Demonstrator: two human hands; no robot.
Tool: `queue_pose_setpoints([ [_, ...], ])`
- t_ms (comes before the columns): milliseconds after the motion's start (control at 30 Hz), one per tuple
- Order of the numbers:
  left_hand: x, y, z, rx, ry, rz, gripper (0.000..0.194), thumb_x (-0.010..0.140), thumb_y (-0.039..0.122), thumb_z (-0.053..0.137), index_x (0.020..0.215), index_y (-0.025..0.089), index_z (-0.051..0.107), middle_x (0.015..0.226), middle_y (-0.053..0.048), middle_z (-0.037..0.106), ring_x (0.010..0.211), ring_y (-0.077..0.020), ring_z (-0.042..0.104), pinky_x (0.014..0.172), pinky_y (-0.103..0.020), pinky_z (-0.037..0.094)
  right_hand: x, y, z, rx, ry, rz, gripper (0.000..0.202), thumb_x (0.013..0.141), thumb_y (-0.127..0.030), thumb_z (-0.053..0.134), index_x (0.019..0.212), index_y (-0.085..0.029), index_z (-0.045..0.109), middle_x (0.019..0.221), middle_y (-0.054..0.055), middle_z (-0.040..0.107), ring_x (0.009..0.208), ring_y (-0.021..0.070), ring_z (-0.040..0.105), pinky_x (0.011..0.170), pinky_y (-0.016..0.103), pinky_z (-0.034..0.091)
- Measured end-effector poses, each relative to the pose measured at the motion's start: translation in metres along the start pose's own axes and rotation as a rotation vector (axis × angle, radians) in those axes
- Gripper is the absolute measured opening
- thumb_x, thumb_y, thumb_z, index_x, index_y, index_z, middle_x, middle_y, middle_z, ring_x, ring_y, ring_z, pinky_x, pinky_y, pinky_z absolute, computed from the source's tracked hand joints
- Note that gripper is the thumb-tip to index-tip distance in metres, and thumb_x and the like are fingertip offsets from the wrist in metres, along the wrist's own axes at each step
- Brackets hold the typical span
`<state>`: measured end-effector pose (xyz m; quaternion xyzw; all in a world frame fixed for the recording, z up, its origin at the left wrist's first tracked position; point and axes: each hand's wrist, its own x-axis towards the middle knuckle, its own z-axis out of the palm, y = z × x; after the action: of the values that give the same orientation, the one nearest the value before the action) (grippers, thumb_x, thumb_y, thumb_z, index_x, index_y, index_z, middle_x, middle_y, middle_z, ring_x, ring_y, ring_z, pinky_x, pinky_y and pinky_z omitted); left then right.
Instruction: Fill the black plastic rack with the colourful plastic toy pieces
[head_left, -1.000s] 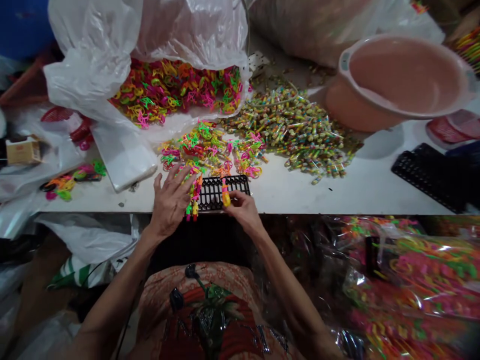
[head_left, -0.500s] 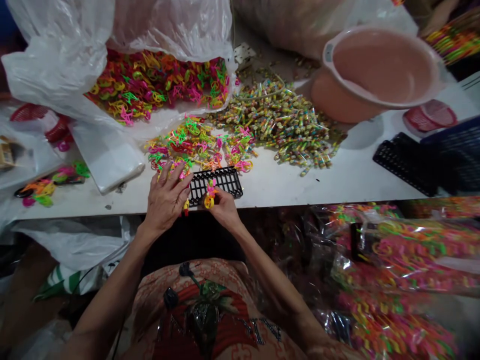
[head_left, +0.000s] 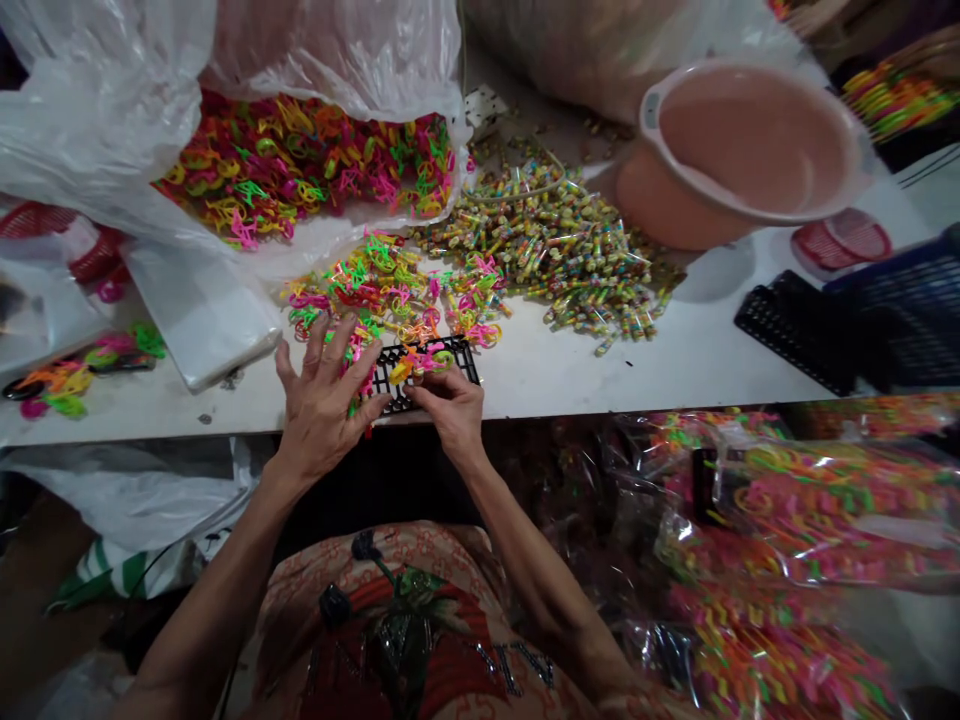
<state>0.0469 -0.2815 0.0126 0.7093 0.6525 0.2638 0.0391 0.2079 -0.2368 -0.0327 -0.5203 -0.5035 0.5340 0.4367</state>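
Note:
A black slotted rack lies at the table's front edge. My left hand is over its left end, fingers spread beside small coloured plastic pieces, and nothing shows in its grasp. From the right, my right hand reaches over the rack, its fingers pinched on a colourful plastic toy with pink, yellow and green parts. Behind the rack sits a loose pile of bright plastic toys. To its right spreads a heap of small wrapped candy tubes.
An open plastic bag of bright toys stands at the back left. A pink basin, a red basket and black racks are on the right. Packed bags lie below the table. Another person's hand shows top right.
My left hand's fingers have spread wider. My right hand has shifted slightly, and the toy in it now lies across the rack instead of pointing down. The view has moved a little.

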Motion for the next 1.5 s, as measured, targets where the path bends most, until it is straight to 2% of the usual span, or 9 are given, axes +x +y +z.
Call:
queue_pose_setpoints([
  [67,0.007,0.008,-0.009,-0.089,0.042,0.016,0.033,0.09,0.047,0.052,0.114,0.029,0.066,0.137,-0.007,0.058,0.136,-0.0286,0.041,0.116,-0.056,0.01,-0.006,-0.01,0.001,-0.021,-0.006,-0.065,0.015,0.066,-0.034,0.075,0.068,-0.021,0.069,0.074,0.001,0.06,0.073,0.0155,0.055,0.068,0.029,0.047],
  [167,0.02,0.013,-0.019,-0.35,0.021,0.077,0.029,0.094,0.043,0.047,0.09,0.025,0.069,0.107,-0.005,0.073,0.108,-0.0219,0.062,0.11,-0.049,0.029,-0.009,-0.024,-0.007,0.043,-0.079,-0.098,0.014,0.068,-0.035,0.076,0.073,-0.022,0.072,0.079,0.001,0.061,0.075,0.0149,0.055,0.067,0.029,0.048],
  [300,0.028,0.015,-0.018,-0.605,-0.038,0.075,0.033,0.094,0.042,0.048,0.083,0.021,0.07,0.082,-0.005,0.073,0.08,-0.0171,0.065,0.083,-0.036,0.049,-0.008,-0.031,-0.015,0.115,-0.32,-0.09,0.021,0.068,-0.039,0.077,0.08,-0.023,0.072,0.083,0.002,0.063,0.076,0.015,0.058,0.068,0.029,0.049],
  [400,0.03,0.02,-0.011,-0.615,0.0,0.008,0.034,0.093,0.044,0.048,0.086,0.02,0.071,0.079,-0.003,0.071,0.075,-0.0148,0.064,0.072,-0.029,0.05,-0.012,-0.031,-0.006,0.032,-0.288,-0.166,0.023,0.073,-0.043,0.072,0.081,-0.022,0.07,0.089,0.003,0.064,0.08,0.0158,0.059,0.071,0.029,0.05],
  [633,0.027,0.01,-0.016,-0.319,0.118,-0.012,0.037,0.098,0.041,0.037,0.113,0.023,0.066,0.116,-0.006,0.069,0.112,-0.0178,0.06,0.1,-0.037,0.043,-0.014,-0.005,0.004,-0.174,-0.193,-0.217,0.016,0.08,-0.036,0.065,0.075,-0.021,0.065,0.083,0.004,0.064,0.083,0.0187,0.06,0.078,0.032,0.05],
  [833,0.009,-0.01,0.001,-0.048,-0.09,0.08,0.043,0.099,0.039,0.032,0.132,0.026,0.055,0.14,-0.007,0.056,0.136,-0.0227,0.043,0.115,-0.048,0.02,-0.003,0.027,0.012,-0.349,-0.309,-0.189,0.015,0.082,-0.027,0.056,0.069,-0.02,0.057,0.075,0.001,0.059,0.073,0.0163,0.057,0.07,0.028,0.046],
  [1100,0.005,-0.01,0.016,0.054,-0.134,0.109,0.049,0.095,0.043,0.04,0.142,0.028,0.045,0.149,-0.007,0.046,0.144,-0.0255,0.031,0.117,-0.05,0.015,-0.011,0.005,0.028,-0.993,-0.534,-0.186,0.021,0.087,-0.015,0.045,0.099,-0.015,0.062,0.103,0.013,0.062,0.076,0.0214,0.059,0.066,0.032,0.044],
  [1267,0.002,-0.009,0.01,0.099,-0.131,0.134,0.04,0.094,0.036,0.045,0.133,0.032,0.055,0.148,-0.005,0.046,0.143,-0.0266,0.032,0.115,-0.054,0.019,0.009,-0.017,0.02,-1.058,-0.659,-0.231,0.018,0.084,-0.016,0.055,0.097,-0.018,0.067,0.101,0.008,0.066,0.08,0.019,0.062,0.069,0.028,0.048],
  [1500,-0.012,-0.016,-0.005,0.208,-0.159,0.182,0.041,0.096,0.029,0.039,0.133,0.024,0.056,0.148,-0.009,0.045,0.144,-0.0271,0.031,0.114,-0.053,0.024,0.101,-0.053,-0.033,-1.241,-0.234,-0.193,0.035,0.09,-0.011,0.04,0.111,-0.02,0.066,0.122,0.011,0.06,0.102,0.0233,0.061,0.085,0.035,0.047],
])
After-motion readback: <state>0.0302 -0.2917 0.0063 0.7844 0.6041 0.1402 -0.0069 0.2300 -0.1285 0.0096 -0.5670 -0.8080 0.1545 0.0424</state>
